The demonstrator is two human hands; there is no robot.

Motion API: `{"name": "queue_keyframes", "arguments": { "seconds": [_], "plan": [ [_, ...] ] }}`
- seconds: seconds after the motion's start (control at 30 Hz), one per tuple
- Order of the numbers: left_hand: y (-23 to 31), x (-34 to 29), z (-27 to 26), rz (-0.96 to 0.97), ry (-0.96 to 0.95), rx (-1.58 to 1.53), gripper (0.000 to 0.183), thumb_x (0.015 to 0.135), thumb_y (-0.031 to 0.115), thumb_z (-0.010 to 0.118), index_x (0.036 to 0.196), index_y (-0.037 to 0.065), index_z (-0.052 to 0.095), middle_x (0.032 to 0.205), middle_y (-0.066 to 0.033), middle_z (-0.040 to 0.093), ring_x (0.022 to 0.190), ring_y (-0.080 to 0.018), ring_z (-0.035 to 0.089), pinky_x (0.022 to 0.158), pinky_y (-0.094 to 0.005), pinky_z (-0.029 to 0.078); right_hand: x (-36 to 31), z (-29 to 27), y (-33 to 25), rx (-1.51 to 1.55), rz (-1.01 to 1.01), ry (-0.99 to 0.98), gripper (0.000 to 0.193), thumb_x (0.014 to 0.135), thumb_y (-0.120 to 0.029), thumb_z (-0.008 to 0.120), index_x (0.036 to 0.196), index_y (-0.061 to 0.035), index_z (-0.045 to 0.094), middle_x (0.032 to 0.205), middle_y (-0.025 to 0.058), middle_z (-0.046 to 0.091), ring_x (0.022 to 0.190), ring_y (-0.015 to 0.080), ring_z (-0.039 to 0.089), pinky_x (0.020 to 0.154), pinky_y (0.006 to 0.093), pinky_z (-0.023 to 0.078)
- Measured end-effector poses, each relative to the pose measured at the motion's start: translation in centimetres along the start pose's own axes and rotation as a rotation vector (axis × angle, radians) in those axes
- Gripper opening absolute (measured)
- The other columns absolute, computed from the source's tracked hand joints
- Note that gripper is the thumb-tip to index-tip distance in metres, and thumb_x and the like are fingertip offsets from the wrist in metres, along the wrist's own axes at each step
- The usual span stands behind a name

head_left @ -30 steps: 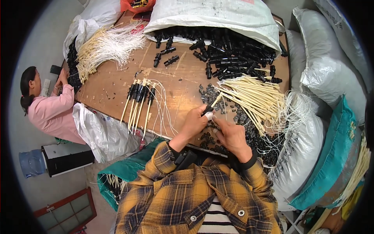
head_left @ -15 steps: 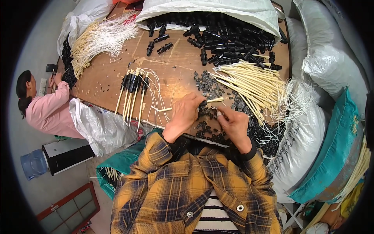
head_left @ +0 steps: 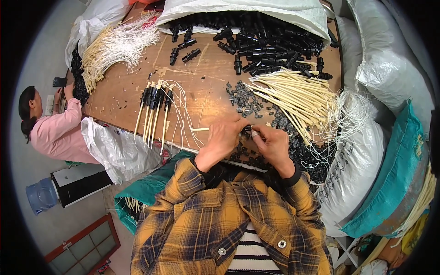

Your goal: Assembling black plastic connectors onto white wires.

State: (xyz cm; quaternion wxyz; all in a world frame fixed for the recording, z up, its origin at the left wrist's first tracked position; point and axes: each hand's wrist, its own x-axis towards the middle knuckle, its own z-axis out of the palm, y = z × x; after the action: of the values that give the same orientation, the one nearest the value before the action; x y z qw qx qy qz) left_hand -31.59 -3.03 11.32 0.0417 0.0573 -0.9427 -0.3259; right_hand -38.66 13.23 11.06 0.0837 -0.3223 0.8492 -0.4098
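My left hand (head_left: 223,139) holds a cream stick (head_left: 200,129) whose end juts out to the left. My right hand (head_left: 272,143) pinches a small black cap (head_left: 248,129) against that stick's other end, over the front edge of the wooden table (head_left: 120,98). Loose small black caps (head_left: 293,147) lie under and to the right of both hands. A bundle of cream sticks with white strings (head_left: 293,98) lies just beyond my right hand. Several finished sticks with black fittings (head_left: 155,103) lie to the left of my left hand.
A heap of larger black connectors (head_left: 266,39) spills from a white sack (head_left: 238,11) at the back. Another pile of stringed sticks (head_left: 110,48) lies at the far left, where a person in pink (head_left: 52,130) works. Big sacks (head_left: 362,156) crowd the right side.
Both hands have moved together from the cap pile toward the table's front edge. The cream stick now points left from my left hand.
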Motion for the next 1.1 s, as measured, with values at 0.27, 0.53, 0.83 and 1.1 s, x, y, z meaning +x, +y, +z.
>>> {"name": "queue_keyframes", "arguments": {
  "seconds": [0.27, 0.53, 0.83, 1.1],
  "plan": [
    [0.2, 0.7, -1.2, 0.058, -0.191, -0.106, 0.050, 0.072, -0.008, 0.052, 0.120, 0.009, 0.055, 0.082, -0.0191, 0.062, 0.076, -0.0391, 0.060, 0.068, -0.0430, 0.046, -0.4, -0.2, -0.6, 0.034, 0.034, -0.026, 0.014, 0.090, -0.012, 0.055, 0.101, -0.0055, 0.059, 0.078, 0.0189, 0.062, 0.069, 0.0390, 0.062, 0.059, 0.0451, 0.048],
    [-0.8, 0.9, -1.3, 0.156, 0.009, -0.529, 0.040, 0.067, -0.006, 0.064, 0.105, 0.007, 0.063, 0.081, -0.0083, 0.063, 0.078, -0.0287, 0.060, 0.068, -0.0365, 0.046, 0.3, -0.5, -0.7, 0.044, -0.179, -0.065, 0.012, 0.089, -0.009, 0.056, 0.101, -0.0059, 0.059, 0.080, 0.0150, 0.063, 0.069, 0.0375, 0.062, 0.057, 0.0434, 0.048],
    [-1.2, 1.1, -0.6, 0.321, 0.153, -0.339, 0.018, 0.067, -0.002, 0.068, 0.081, 0.008, 0.066, 0.092, -0.0044, 0.065, 0.088, -0.0234, 0.060, 0.075, -0.0330, 0.048, -0.3, 0.0, 0.1, 0.288, -0.109, -0.056, 0.016, 0.087, -0.014, 0.063, 0.100, -0.0081, 0.069, 0.074, 0.0157, 0.065, 0.063, 0.0311, 0.064, 0.056, 0.0341, 0.050],
    [-8.5, 2.8, -1.3, 0.126, 0.242, -0.040, 0.026, 0.075, 0.001, 0.066, 0.097, 0.014, 0.070, 0.119, -0.0080, 0.061, 0.111, -0.0248, 0.056, 0.086, -0.0332, 0.052, -0.8, -0.9, 2.6, 0.390, 0.273, 0.045, 0.014, 0.085, -0.013, 0.065, 0.090, -0.0007, 0.070, 0.058, 0.0039, 0.059, 0.052, 0.0061, 0.051, 0.049, 0.0250, 0.040]
  ]
}}
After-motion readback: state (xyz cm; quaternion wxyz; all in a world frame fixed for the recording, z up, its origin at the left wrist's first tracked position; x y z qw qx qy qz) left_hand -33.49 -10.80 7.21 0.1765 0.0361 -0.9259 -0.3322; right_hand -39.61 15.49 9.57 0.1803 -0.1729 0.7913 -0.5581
